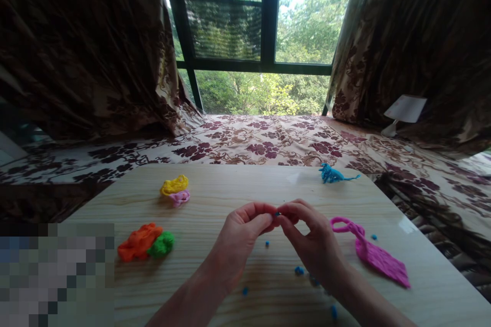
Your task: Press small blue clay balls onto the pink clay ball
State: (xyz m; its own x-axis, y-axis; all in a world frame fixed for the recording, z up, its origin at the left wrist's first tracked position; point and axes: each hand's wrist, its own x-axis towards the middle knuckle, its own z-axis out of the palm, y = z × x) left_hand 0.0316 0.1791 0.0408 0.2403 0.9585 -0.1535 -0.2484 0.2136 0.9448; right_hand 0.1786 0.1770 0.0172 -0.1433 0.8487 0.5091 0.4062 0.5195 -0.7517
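Note:
My left hand (240, 237) and my right hand (312, 240) meet above the middle of the wooden table (268, 184), fingertips pinched together on a tiny blue piece of clay (276, 213). Small blue clay crumbs (298, 270) lie scattered on the table under and around the hands. A blue clay figure with a thin tail (333, 174) sits near the far right edge. A flat pink clay shape with a looped end (374, 253) lies just right of my right hand.
At the left of the table lie an orange clay lump (138, 241) touching a green one (161, 244), and farther back a yellow lump (174, 184) on a pale pink one (180, 197). Flowered cloth, curtains and a window lie beyond.

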